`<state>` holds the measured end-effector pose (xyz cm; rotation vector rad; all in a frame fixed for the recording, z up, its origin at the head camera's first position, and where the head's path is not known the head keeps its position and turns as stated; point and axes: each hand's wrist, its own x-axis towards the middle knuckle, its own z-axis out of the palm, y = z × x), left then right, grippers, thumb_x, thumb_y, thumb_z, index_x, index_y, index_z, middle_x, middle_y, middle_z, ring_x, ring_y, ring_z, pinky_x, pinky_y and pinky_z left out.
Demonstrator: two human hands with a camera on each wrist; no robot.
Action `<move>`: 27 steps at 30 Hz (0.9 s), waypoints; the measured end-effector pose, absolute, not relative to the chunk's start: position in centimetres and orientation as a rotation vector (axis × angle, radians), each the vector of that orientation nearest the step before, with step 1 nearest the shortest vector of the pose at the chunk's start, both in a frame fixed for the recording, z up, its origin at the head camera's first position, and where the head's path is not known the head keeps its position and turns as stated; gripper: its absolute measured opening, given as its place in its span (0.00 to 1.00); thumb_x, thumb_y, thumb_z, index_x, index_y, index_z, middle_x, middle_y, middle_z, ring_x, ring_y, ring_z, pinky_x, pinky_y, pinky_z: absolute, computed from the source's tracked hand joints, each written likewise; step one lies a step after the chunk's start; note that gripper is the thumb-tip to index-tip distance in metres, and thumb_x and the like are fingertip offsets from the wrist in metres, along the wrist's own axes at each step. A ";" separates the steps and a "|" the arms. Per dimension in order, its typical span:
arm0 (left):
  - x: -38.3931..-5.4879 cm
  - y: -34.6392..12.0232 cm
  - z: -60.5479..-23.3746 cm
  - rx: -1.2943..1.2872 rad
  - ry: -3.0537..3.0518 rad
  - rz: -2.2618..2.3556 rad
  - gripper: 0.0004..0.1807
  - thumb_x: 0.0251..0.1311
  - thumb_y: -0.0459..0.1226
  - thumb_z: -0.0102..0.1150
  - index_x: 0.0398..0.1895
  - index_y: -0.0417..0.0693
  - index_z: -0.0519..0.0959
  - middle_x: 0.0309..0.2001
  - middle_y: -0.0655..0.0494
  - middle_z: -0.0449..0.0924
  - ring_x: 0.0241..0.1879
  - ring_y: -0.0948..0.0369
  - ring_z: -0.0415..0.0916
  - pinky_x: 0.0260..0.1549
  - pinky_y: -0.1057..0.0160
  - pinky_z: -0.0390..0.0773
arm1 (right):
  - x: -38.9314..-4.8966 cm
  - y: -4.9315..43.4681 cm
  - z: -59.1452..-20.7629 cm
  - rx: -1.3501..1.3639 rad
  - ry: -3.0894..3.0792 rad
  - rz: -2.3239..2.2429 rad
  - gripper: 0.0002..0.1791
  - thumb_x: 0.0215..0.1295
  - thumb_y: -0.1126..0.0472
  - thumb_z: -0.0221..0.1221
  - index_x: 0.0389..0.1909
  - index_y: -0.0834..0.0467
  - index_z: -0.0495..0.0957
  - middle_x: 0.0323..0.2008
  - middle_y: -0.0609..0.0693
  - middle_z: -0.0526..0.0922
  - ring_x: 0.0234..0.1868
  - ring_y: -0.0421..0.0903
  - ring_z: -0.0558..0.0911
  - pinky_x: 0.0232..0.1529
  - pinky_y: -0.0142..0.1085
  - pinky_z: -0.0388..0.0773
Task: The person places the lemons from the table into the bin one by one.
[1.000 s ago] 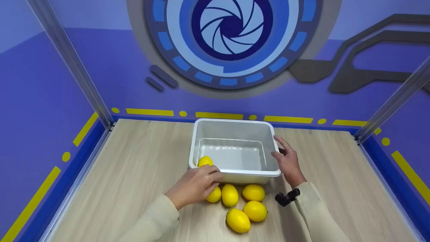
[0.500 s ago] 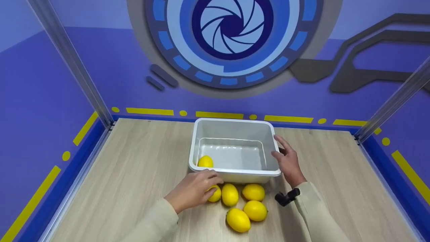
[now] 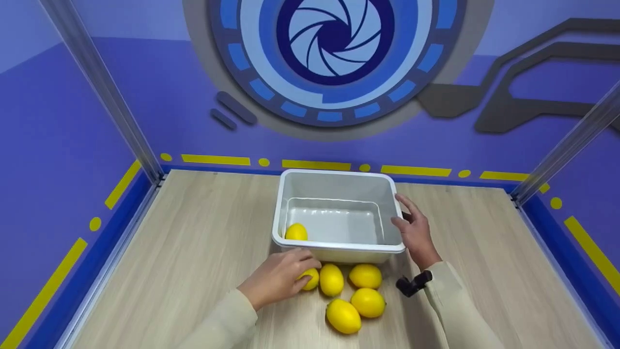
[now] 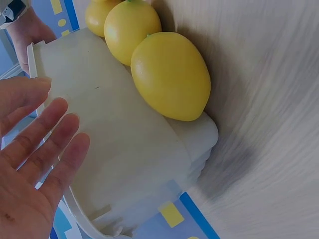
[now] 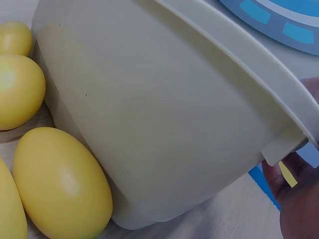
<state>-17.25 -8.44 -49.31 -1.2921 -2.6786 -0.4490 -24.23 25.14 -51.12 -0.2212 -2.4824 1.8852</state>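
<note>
While my left hand (image 3: 277,278), fingers apart, hangs near a loose lemon (image 3: 312,279), another lemon (image 3: 296,232) lies in the bin's (image 3: 339,186) near left corner; four other lemons (image 3: 331,280) sit in front, and my right hand (image 3: 417,238) grips its right side.

Smooth plastic bin (image 3: 339,186), faintly glossy lemons (image 3: 368,303), wood-grain tabletop (image 3: 208,218)
</note>
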 end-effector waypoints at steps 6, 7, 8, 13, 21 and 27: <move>-17.1 -8.3 -49.6 -1.293 -2.726 -0.443 0.16 0.59 0.39 0.64 0.51 0.54 0.81 0.47 0.61 0.79 0.46 0.65 0.76 0.46 0.68 0.80 | -24.3 25.1 -51.1 -0.244 -2.476 1.897 0.33 0.70 0.66 0.50 0.73 0.44 0.57 0.70 0.59 0.64 0.66 0.57 0.70 0.62 0.55 0.71; -17.1 -8.3 -49.7 -1.292 -2.729 -0.441 0.16 0.59 0.40 0.64 0.51 0.54 0.81 0.47 0.61 0.79 0.46 0.65 0.76 0.46 0.68 0.80 | -24.3 25.1 -51.1 -0.245 -2.477 1.898 0.33 0.70 0.66 0.50 0.73 0.44 0.57 0.70 0.59 0.64 0.67 0.57 0.69 0.62 0.55 0.71; -17.1 -8.3 -49.8 -1.292 -2.731 -0.436 0.16 0.59 0.40 0.65 0.51 0.54 0.81 0.48 0.61 0.79 0.46 0.65 0.76 0.46 0.68 0.80 | -24.3 25.1 -51.1 -0.246 -2.477 1.898 0.33 0.70 0.66 0.50 0.74 0.43 0.56 0.70 0.59 0.64 0.67 0.57 0.69 0.63 0.55 0.71; -17.0 -8.3 -50.1 -1.290 -2.740 -0.420 0.16 0.59 0.40 0.65 0.51 0.55 0.81 0.48 0.61 0.79 0.46 0.65 0.76 0.46 0.68 0.80 | -24.3 25.1 -51.2 -0.248 -2.476 1.904 0.33 0.71 0.65 0.50 0.74 0.43 0.56 0.72 0.56 0.61 0.68 0.56 0.68 0.64 0.55 0.70; -17.0 -8.3 -50.4 -1.278 -2.780 -0.398 0.17 0.58 0.40 0.65 0.52 0.55 0.80 0.49 0.60 0.79 0.47 0.64 0.76 0.47 0.67 0.80 | -24.3 25.2 -51.1 -0.242 -2.473 1.911 0.33 0.71 0.65 0.50 0.74 0.43 0.56 0.72 0.57 0.62 0.68 0.57 0.68 0.63 0.55 0.71; -17.0 -8.4 -50.8 -1.243 -2.757 -0.371 0.18 0.57 0.40 0.66 0.51 0.54 0.81 0.48 0.59 0.80 0.45 0.63 0.76 0.45 0.66 0.80 | -24.4 25.3 -51.3 -0.270 -2.469 1.937 0.33 0.71 0.64 0.50 0.74 0.42 0.55 0.71 0.59 0.62 0.68 0.57 0.68 0.64 0.55 0.70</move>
